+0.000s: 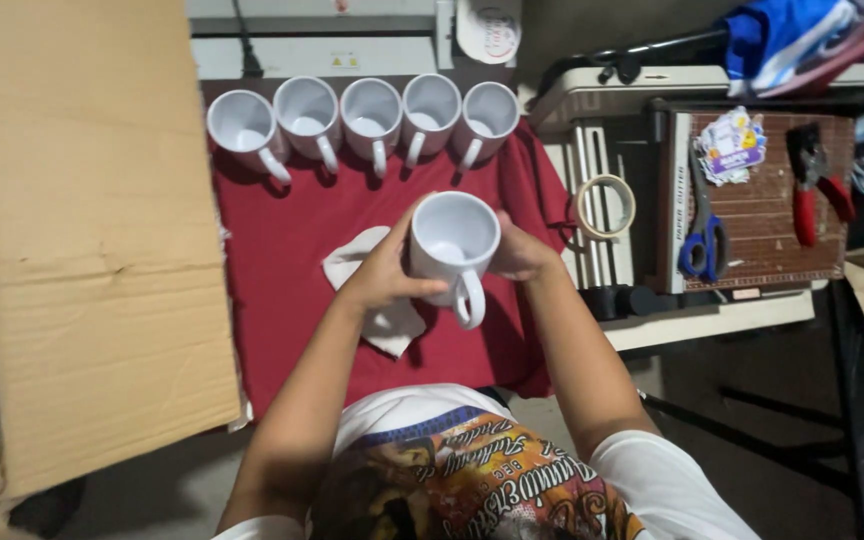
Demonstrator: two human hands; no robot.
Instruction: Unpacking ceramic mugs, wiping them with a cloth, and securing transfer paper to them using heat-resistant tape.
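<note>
Fingers of the left hand and right hand are wrapped around a white mug, held upright at frame centre above the red cloth, handle toward the viewer. Judged step: mug being handled or inspected; a steady two-handed grip is called for. A white rag lies beneath. Five more mugs are lined along the counter's far edge. A cardboard box fills the left of the frame; a paper cutter with scissors and a tape roll sit at right.

White mug, red cloth, blue-handled scissors, brown cardboard.
</note>
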